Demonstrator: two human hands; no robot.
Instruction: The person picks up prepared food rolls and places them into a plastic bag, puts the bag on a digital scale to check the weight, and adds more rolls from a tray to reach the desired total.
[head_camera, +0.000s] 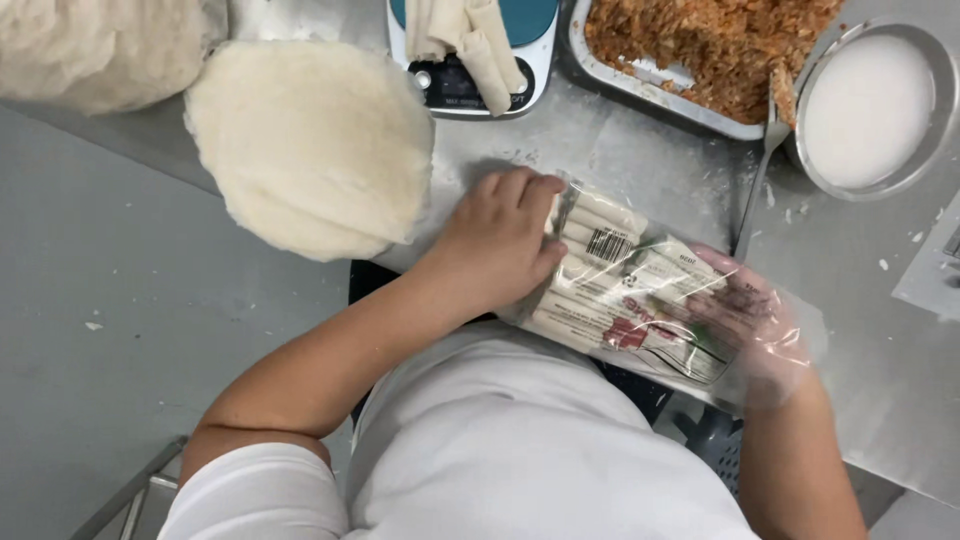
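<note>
2 hands grip 1 clear bag (625, 300) of pale rolls: left hand (497, 243) clamped on its end, right hand (757, 318) inside it; 1 scale (470, 88) carries 3 rolls (470, 40).

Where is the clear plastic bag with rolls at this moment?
In the head view, the clear plastic bag lies right of centre at the table's near edge, held between the left hand and the right hand.

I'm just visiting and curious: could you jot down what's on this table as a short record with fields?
left hand: pressed on the open end of a clear bag of pale rolls
right hand: inside the bag's other end
wrappers: round white stack, left of the bag
scale: holds a few rolls
tray: orange-brown filling
bowl: white contents
surface: grey metal table
</note>
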